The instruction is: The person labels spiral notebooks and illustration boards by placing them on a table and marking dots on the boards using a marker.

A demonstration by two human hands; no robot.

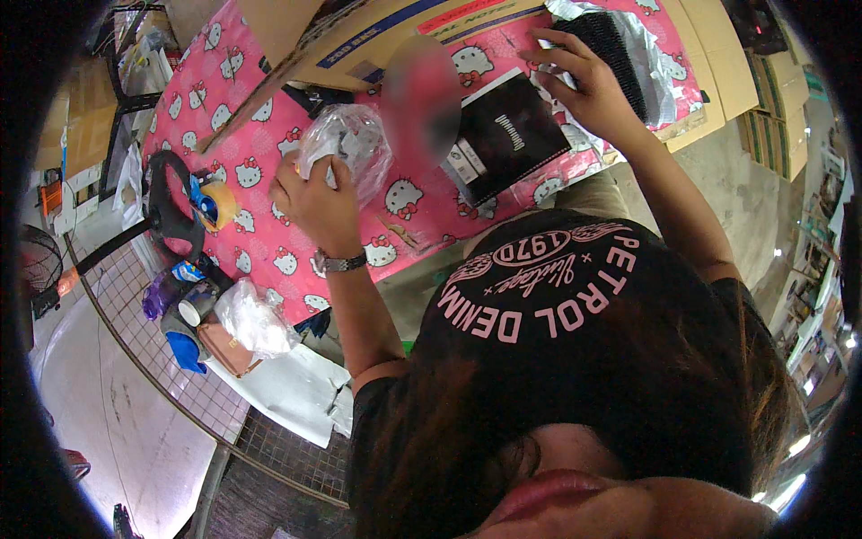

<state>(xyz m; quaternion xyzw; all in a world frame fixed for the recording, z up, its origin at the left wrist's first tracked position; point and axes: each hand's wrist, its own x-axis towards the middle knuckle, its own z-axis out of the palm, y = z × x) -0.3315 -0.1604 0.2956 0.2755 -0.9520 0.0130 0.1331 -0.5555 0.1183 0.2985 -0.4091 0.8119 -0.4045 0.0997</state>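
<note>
Head view. The left hand (314, 202) is clenched around a crumpled clear plastic bag (350, 144), gripping it at its lower edge; the bag bulges up and away from the fingers and holds pale contents that cannot be identified at this resolution. A metal wristwatch (339, 262) sits on the left wrist. The hand and bag are over the bench (260, 117), which is covered with a pink cloth printed with white cartoon cats.

The right hand (584, 81) lies well apart from the left, farther along the bench. Its fingers are spread and press down on a black ribbed item (620, 49) lying in silvery clear wrapping (660, 81). The hand appears to be resting on the item rather than closed around it, though the fisheye bend makes this uncertain.

Between the two hands lies a black flat box (516, 135) with a white edge, just beside the right wrist. Beyond both hands, a brown cardboard carton (359, 40) rests on the bench.

Outboard of the left hand, a tape dispenser (211, 202) with a blue and yellow roll stands near the bench edge, beside a black curved handle (166, 207). Nearer the body from the left hand, a second clear plastic bag (256, 319) lies on a wire grid surface (180, 377), just beside a purple bottle (160, 295) and a blue cloth item (186, 350).
</note>
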